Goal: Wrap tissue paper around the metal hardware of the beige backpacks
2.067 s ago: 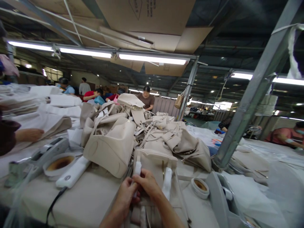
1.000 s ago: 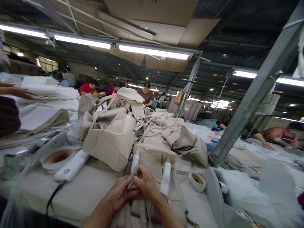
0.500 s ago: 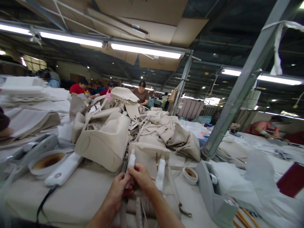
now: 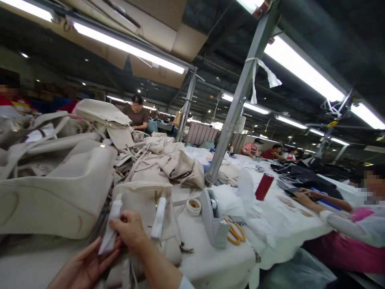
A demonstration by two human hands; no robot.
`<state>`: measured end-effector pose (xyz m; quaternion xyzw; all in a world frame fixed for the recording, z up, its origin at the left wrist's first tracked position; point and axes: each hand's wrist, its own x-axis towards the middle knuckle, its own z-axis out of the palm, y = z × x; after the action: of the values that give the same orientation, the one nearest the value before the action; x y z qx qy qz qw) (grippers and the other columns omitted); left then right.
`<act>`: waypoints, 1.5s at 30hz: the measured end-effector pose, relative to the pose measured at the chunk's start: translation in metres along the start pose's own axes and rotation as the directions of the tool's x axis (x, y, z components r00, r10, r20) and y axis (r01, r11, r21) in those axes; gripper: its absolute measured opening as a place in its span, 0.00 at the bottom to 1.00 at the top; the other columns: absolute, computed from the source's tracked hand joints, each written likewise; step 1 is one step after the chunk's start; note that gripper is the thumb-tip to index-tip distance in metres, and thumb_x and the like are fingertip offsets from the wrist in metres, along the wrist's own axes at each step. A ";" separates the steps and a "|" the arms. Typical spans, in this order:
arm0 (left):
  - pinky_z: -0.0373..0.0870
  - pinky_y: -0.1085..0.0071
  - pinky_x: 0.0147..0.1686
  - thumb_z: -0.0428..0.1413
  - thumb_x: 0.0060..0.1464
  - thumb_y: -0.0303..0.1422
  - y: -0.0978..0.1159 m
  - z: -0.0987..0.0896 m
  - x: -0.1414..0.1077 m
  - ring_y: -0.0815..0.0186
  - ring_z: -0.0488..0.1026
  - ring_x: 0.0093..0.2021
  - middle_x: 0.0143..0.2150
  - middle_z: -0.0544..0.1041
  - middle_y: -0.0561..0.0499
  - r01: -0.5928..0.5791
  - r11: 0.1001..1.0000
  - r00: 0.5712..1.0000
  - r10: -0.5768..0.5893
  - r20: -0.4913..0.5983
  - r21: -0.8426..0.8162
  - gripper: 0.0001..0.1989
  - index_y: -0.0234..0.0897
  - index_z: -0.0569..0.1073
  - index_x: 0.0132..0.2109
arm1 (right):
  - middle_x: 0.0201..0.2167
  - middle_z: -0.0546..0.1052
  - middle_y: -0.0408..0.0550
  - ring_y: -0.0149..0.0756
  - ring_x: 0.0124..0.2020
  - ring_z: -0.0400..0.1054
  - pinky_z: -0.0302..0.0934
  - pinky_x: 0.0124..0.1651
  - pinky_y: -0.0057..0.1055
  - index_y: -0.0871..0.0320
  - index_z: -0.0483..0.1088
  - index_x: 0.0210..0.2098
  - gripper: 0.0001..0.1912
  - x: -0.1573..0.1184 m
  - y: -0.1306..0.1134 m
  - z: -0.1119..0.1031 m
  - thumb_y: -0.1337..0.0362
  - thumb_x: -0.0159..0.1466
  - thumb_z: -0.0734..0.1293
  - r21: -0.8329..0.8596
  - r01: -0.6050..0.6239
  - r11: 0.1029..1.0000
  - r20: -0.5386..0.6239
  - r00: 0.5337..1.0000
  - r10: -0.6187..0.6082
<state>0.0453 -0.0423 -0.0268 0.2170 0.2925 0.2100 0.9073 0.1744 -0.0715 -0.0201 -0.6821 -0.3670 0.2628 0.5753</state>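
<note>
In front of me a beige handbag (image 4: 141, 196) lies on the table. One of its straps carries a white wrapping (image 4: 110, 228), and both my hands are on it. My right hand (image 4: 132, 230) pinches the wrapping from its right side with thumb and fingertips. My left hand (image 4: 88, 263) cradles the lower end, its fingers stretched beneath and the thumb along the left edge. Another strap of the same bag, with a similar white wrapping (image 4: 159, 218), rests to the right, untouched. A small zip pull or metal fitting shows between the two straps.
Beige bags (image 4: 57, 188) pile up at left and behind. To the right stand a round tub of brown paste (image 4: 193, 206), a grey tape dispenser (image 4: 215, 216), yellow-handled scissors (image 4: 236, 233) and a dark red box (image 4: 264, 186). A metal post (image 4: 237, 108) rises beyond. A co-worker's hands (image 4: 309, 198) work at right.
The view has swung right and closer. My left hand has opened out from a closed grip, its fingers now stretched under the wrapping. My right hand still pinches it.
</note>
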 end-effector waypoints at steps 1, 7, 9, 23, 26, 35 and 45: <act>0.81 0.59 0.41 0.53 0.55 0.21 0.000 0.000 -0.001 0.53 0.82 0.40 0.39 0.82 0.37 0.016 1.000 1.000 -0.016 0.014 -0.018 0.19 0.24 0.70 0.55 | 0.14 0.59 0.34 0.27 0.18 0.56 0.47 0.19 0.24 0.55 0.63 0.19 0.20 -0.001 0.000 0.000 0.48 0.51 0.71 -0.009 0.008 1.000 0.001 1.000 -0.008; 0.81 0.66 0.36 0.55 0.56 0.21 -0.007 0.001 -0.004 0.58 0.82 0.35 0.36 0.82 0.37 -0.119 0.992 0.990 0.115 0.083 0.052 0.09 0.22 0.75 0.43 | 0.16 0.57 0.34 0.26 0.20 0.52 0.46 0.21 0.25 0.55 0.59 0.20 0.20 -0.005 0.006 -0.002 0.47 0.53 0.68 -0.014 0.056 0.998 0.064 0.996 -0.055; 0.81 0.68 0.33 0.55 0.55 0.20 -0.009 0.003 -0.004 0.59 0.81 0.32 0.32 0.82 0.39 -0.153 0.986 0.987 0.149 0.054 0.066 0.05 0.24 0.76 0.38 | 0.16 0.57 0.34 0.26 0.21 0.51 0.46 0.22 0.25 0.55 0.59 0.19 0.20 -0.004 0.007 -0.004 0.48 0.53 0.68 -0.029 0.080 0.996 0.080 0.994 -0.077; 0.77 0.75 0.21 0.62 0.45 0.21 -0.013 0.007 0.002 0.66 0.75 0.20 0.24 0.79 0.49 -0.252 0.932 0.941 0.299 -0.156 0.262 0.05 0.32 0.73 0.30 | 0.29 0.77 0.43 0.34 0.30 0.67 0.59 0.36 0.29 0.53 0.76 0.37 0.13 -0.053 -0.059 -0.132 0.55 0.62 0.63 -0.429 0.259 0.865 -0.068 0.946 -0.317; 0.77 0.75 0.20 0.61 0.45 0.21 -0.013 0.000 0.012 0.66 0.75 0.19 0.23 0.79 0.50 -0.249 0.925 0.943 0.299 -0.146 0.288 0.05 0.33 0.73 0.29 | 0.27 0.76 0.45 0.36 0.32 0.67 0.57 0.38 0.29 0.55 0.73 0.27 0.15 -0.078 -0.066 -0.236 0.55 0.62 0.61 -0.623 -0.049 0.780 -0.393 0.883 -0.258; 0.79 0.73 0.22 0.63 0.42 0.18 -0.014 -0.014 0.030 0.63 0.77 0.20 0.24 0.80 0.50 -0.223 0.934 0.953 0.268 -0.138 0.278 0.08 0.34 0.74 0.28 | 0.19 0.75 0.45 0.29 0.18 0.58 0.46 0.23 0.27 0.59 0.70 0.19 0.13 -0.100 -0.025 -0.339 0.61 0.56 0.61 -0.433 -0.435 0.789 -0.545 0.824 0.155; 0.79 0.74 0.23 0.61 0.46 0.21 -0.013 -0.011 0.025 0.65 0.77 0.22 0.24 0.80 0.50 -0.243 0.922 0.954 0.284 -0.100 0.300 0.05 0.33 0.75 0.27 | 0.19 0.67 0.35 0.22 0.16 0.54 0.51 0.20 0.23 0.60 0.68 0.26 0.15 -0.073 -0.020 -0.323 0.56 0.64 0.67 -0.359 -0.471 0.806 -0.532 0.813 0.238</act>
<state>0.0604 -0.0374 -0.0530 0.3672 0.3512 0.3008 0.8070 0.3792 -0.3198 0.0592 -0.9016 -0.1338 0.1002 0.3989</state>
